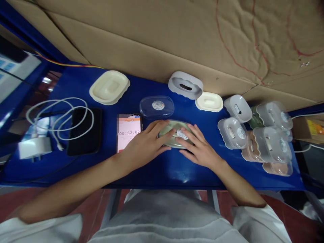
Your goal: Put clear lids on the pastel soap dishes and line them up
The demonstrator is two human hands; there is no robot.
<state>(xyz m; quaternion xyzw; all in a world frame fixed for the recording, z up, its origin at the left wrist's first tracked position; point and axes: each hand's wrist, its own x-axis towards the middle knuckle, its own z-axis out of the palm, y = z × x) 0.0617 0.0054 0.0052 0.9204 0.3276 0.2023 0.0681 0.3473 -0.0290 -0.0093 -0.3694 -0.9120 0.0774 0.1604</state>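
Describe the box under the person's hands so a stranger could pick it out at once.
Find the blue table, then the phone with the lit timer. Just right of it, the left hand and right hand rest on a rounded green box with a white label, partly hidden. Its green colour sets it apart from the clear cover behind it and the grey piece farther back.

Both bare forearms aslant inward, left grip and right grip palms down, fingers apart, slightly bent.

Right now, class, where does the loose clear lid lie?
In the head view, the clear lid lies just left of centre on the blue table, beyond the green box, near the phone.
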